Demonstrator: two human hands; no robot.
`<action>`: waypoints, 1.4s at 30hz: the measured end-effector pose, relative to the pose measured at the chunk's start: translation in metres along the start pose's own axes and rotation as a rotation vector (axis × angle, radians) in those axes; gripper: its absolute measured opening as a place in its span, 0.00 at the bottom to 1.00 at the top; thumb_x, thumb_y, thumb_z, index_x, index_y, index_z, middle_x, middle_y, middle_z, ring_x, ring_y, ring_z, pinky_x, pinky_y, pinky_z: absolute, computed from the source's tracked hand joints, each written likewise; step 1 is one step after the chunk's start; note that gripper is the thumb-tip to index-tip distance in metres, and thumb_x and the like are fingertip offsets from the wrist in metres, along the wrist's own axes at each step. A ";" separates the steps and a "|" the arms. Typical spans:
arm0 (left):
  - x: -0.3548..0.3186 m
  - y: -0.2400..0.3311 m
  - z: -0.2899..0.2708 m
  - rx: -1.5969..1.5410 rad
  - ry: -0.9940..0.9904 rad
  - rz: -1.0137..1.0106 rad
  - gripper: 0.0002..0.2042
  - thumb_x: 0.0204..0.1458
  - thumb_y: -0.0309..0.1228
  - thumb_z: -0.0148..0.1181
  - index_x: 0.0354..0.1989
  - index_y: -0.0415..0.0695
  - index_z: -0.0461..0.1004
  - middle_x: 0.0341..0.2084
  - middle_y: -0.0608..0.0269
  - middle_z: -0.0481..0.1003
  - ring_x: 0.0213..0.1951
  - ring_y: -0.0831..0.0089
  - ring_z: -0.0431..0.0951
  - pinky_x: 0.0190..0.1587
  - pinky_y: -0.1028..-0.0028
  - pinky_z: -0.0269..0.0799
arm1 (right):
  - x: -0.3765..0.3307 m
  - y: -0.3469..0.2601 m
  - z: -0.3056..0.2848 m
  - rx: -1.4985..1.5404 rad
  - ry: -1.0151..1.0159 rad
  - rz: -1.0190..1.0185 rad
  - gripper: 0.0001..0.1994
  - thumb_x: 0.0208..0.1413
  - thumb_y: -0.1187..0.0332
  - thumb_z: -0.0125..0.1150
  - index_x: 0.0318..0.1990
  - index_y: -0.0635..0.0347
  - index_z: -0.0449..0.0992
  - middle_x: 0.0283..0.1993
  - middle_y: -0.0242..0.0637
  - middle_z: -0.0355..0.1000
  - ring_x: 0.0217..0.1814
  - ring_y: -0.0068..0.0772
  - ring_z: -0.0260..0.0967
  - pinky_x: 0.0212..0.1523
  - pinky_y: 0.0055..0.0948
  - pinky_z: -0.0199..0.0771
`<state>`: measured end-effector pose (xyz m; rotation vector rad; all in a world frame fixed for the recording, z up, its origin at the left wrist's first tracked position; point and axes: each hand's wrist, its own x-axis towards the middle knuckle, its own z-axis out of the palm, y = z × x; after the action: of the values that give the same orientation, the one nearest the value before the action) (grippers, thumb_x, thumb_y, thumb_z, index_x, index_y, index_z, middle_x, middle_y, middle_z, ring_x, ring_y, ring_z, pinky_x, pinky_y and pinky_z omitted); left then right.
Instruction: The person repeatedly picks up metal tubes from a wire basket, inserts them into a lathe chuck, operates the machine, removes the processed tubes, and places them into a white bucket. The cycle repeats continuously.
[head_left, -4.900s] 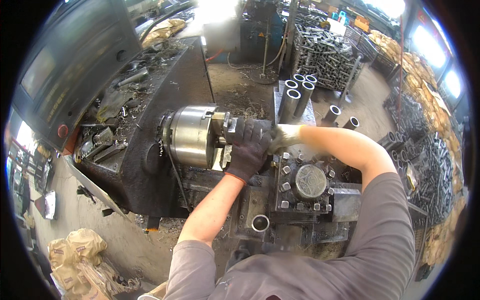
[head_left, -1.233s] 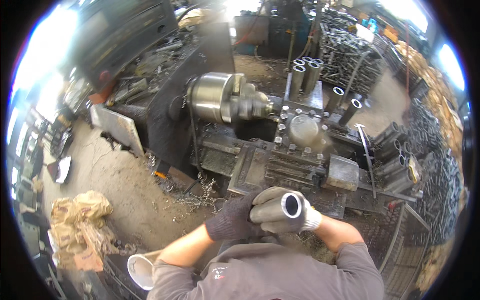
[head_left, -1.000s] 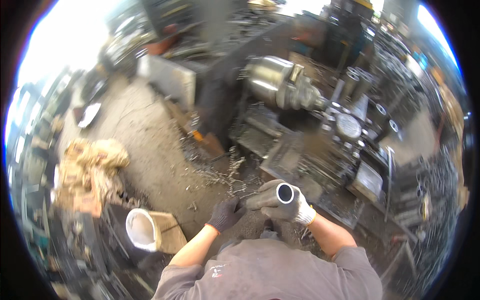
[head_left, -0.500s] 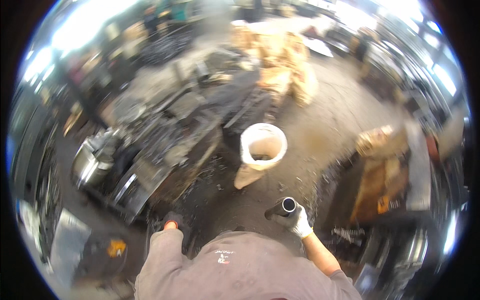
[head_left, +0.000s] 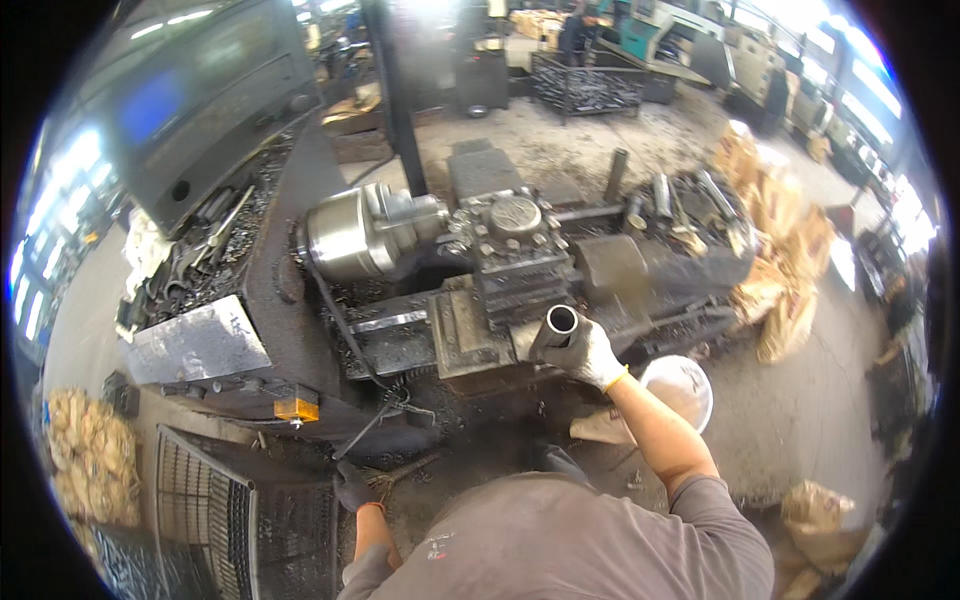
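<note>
My right hand (head_left: pixel 592 355), in a white glove with a yellow cuff, is closed around a short metal tube (head_left: pixel 552 335). The tube's open end points up, in front of the lathe's carriage. My left hand (head_left: pixel 356 488), in a dark glove with an orange cuff, hangs low beside the lathe's front. It is close to the lower end of a thin metal lever (head_left: pixel 362 432); its fingers are too dark to make out. The shiny lathe chuck (head_left: pixel 345 238) and the square tool post (head_left: pixel 518 240) lie ahead of me.
A white bucket (head_left: pixel 708 400) stands right of my right forearm. Wire-mesh crates (head_left: pixel 205 490) sit at the lower left, near brown sacks (head_left: pixel 90 450). More sacks (head_left: pixel 790 310) are piled beyond the lathe's right end. A person (head_left: pixel 578 38) stands by a far metal bin.
My view has swung left, from the bucket and floor to the lathe. The right hand has risen forward with the tube; the left arm now reaches low beside the machine.
</note>
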<state>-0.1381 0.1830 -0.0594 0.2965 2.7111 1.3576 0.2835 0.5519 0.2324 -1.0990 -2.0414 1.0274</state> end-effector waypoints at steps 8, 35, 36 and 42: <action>0.026 0.168 -0.034 0.168 0.432 0.112 0.27 0.70 0.49 0.51 0.67 0.40 0.71 0.61 0.41 0.75 0.58 0.39 0.77 0.59 0.51 0.73 | 0.064 0.047 -0.035 -0.446 -0.320 -0.067 0.33 0.48 0.49 0.77 0.60 0.52 0.76 0.45 0.51 0.83 0.48 0.54 0.83 0.47 0.45 0.85; -0.081 0.045 0.088 0.607 -0.159 0.528 0.10 0.58 0.37 0.64 0.42 0.44 0.81 0.35 0.59 0.82 0.37 0.66 0.82 0.41 0.65 0.79 | 0.418 -0.036 0.023 -0.282 -0.774 -0.958 0.17 0.60 0.62 0.68 0.57 0.52 0.85 0.66 0.38 0.78 0.66 0.37 0.74 0.65 0.35 0.75; -0.077 0.027 0.086 0.509 -0.189 0.531 0.10 0.58 0.37 0.64 0.42 0.44 0.80 0.33 0.59 0.82 0.36 0.66 0.82 0.39 0.65 0.79 | 0.430 -0.025 0.007 -0.364 -0.675 -0.733 0.19 0.59 0.62 0.68 0.58 0.52 0.83 0.62 0.41 0.79 0.62 0.42 0.77 0.63 0.39 0.76; -0.078 0.011 0.086 -0.320 -0.311 -0.183 0.09 0.60 0.36 0.65 0.41 0.44 0.78 0.28 0.61 0.79 0.26 0.65 0.80 0.29 0.63 0.79 | 0.516 0.058 -0.115 -0.799 0.114 0.224 0.24 0.68 0.48 0.51 0.60 0.51 0.82 0.60 0.45 0.81 0.61 0.45 0.80 0.61 0.38 0.78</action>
<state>-0.0457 0.2399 -0.1021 0.2051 2.1744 1.5164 0.1487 1.0596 0.3152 -1.7570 -2.3200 0.1897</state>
